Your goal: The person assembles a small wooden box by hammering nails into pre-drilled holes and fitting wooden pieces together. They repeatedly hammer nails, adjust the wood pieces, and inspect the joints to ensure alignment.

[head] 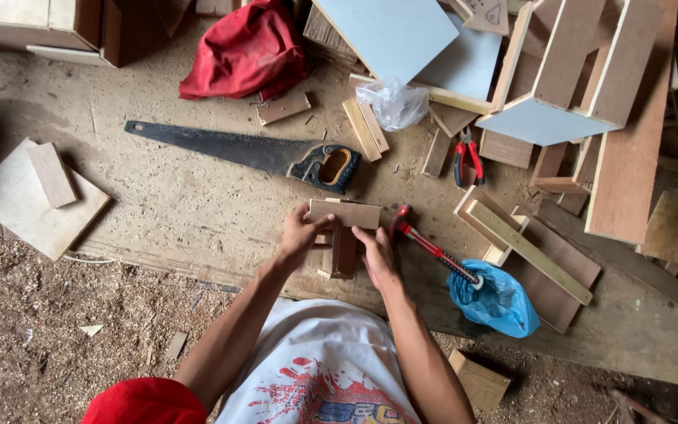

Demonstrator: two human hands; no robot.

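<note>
Near the board's front edge, left hand (300, 234) and right hand (374, 255) grip the small brown T-shaped plywood block assembly (343, 232), apparently aligning pieces; fastening would need them steady.

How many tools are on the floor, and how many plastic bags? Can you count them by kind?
Handsaw: 1
Pliers: 1
Red-handled hammer: 1
Clear plastic bag: 1
Blue plastic bag: 1
Total: 5
</note>
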